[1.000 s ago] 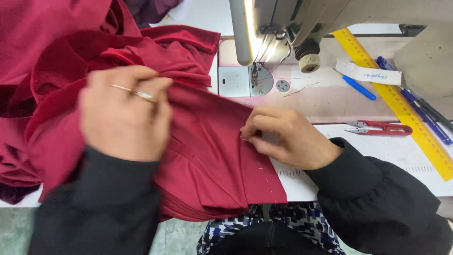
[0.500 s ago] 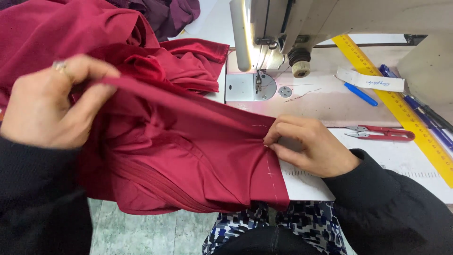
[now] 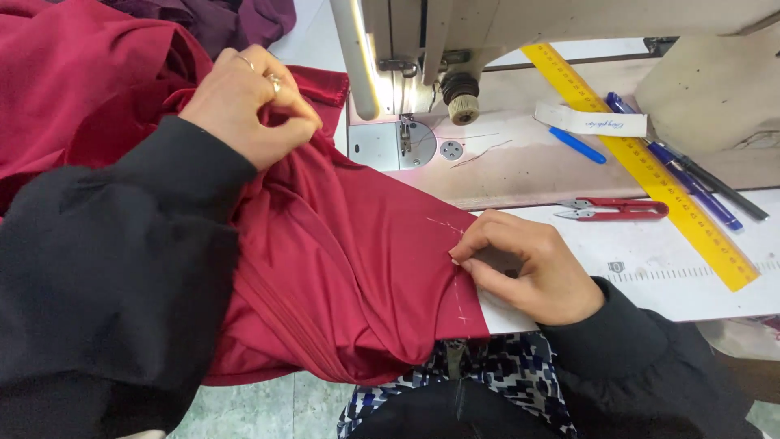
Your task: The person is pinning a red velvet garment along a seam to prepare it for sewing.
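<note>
Your left hand (image 3: 248,106) was closed in a pinch on a gathered fold of the dark red fabric (image 3: 357,276), raised above the bench (image 3: 691,284) and held just left of the sewing machine (image 3: 455,49). Your right hand (image 3: 528,264) lay low, nearer your body, with its fingertips (image 3: 459,258) pinching the fabric's right edge, where a dashed chalk line (image 3: 461,272) ran along the cloth. The fabric was stretched between your two hands; the rest of it spilled over your left sleeve and off the bench edge toward your lap.

Judged from this position, the step in hand was alignment: the marked edge was being tensioned and squared ahead of stitching. The edge was not yet under the presser foot (image 3: 404,138), which stood beyond your right hand and just right of your left hand.

The next move would call for feeding the marked edge forward to the needle plate (image 3: 382,146) with the chalk line kept straight and the folds kept flat.

To the right of your right hand lay red thread snips (image 3: 621,210), a yellow ruler (image 3: 642,158), and blue pens (image 3: 674,175), all well apart from the fabric.
</note>
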